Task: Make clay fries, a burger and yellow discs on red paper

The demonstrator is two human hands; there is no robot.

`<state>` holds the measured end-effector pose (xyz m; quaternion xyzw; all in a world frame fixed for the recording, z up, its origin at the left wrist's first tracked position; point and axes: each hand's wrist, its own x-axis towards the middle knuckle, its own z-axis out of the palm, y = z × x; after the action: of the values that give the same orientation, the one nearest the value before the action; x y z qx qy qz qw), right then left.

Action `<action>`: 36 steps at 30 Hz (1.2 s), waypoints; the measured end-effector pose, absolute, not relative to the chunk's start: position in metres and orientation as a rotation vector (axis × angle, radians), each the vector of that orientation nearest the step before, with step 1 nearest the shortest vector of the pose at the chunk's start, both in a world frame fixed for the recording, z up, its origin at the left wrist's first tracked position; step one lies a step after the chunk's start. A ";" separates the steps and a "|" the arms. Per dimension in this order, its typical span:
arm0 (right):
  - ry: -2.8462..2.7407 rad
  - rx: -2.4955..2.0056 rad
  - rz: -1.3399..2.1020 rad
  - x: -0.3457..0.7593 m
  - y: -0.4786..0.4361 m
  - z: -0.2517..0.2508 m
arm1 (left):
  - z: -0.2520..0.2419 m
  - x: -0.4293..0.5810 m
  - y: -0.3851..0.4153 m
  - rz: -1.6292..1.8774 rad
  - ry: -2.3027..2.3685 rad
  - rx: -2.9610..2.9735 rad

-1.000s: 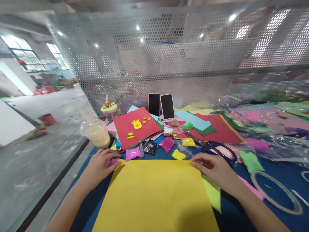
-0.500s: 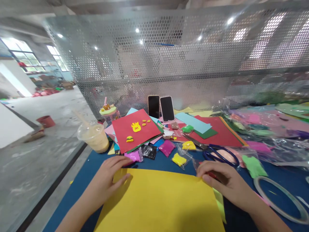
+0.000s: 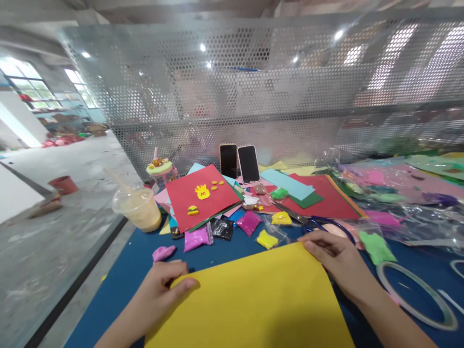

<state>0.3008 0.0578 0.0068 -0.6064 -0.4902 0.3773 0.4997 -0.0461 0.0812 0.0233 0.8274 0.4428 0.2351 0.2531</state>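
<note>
A large yellow sheet of paper (image 3: 250,299) spans the space between my hands, its far edge slanting up to the right. My left hand (image 3: 163,290) pinches its far left corner, thumb on top and fingers behind. At the far right corner, my right hand (image 3: 337,258) grips the sheet between thumb and fingers. Just beyond my left hand lies a pink lump of clay (image 3: 164,253). Blue-handled scissors (image 3: 308,222) rest behind my right hand, which partly hides their handles. The near part of the sheet runs out of view.
Bags of clay, such as a purple one (image 3: 197,238), lie beyond the sheet. A red sheet (image 3: 203,195) carries small yellow clay pieces. A drink cup (image 3: 139,208) stands at the left edge, two phones (image 3: 248,163) lean at the back, and a tape roll (image 3: 416,295) lies right.
The sheet's right corner has risen and moved away from me, so the sheet is now tilted. My left hand has shifted closer to me and closed on its corner, revealing the pink clay.
</note>
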 end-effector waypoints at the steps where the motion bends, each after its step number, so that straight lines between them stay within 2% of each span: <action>1: -1.167 -1.460 0.936 0.299 0.058 0.006 | 0.023 -0.046 0.080 0.631 1.197 2.199; 9: -1.289 -1.311 1.311 0.290 0.061 -0.006 | 0.020 -0.050 0.088 0.668 1.425 2.017; 28: -1.347 -1.477 0.828 0.292 0.066 -0.010 | 0.026 -0.046 0.089 0.581 1.430 2.077; 31: -1.323 -1.485 0.851 0.290 0.066 -0.012 | 0.042 -0.071 0.092 0.804 1.772 2.255; 34: -1.290 -1.467 0.875 0.286 0.066 -0.014 | 0.056 -0.074 0.086 1.306 2.132 2.372; 36: -1.306 -1.452 0.868 0.282 0.067 -0.014 | 0.051 -0.054 0.075 1.386 2.038 2.509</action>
<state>0.2819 0.0667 -0.0142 -0.5956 -0.5356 0.3559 0.4815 -0.0536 0.0751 0.0507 0.7008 0.5694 0.3871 -0.1866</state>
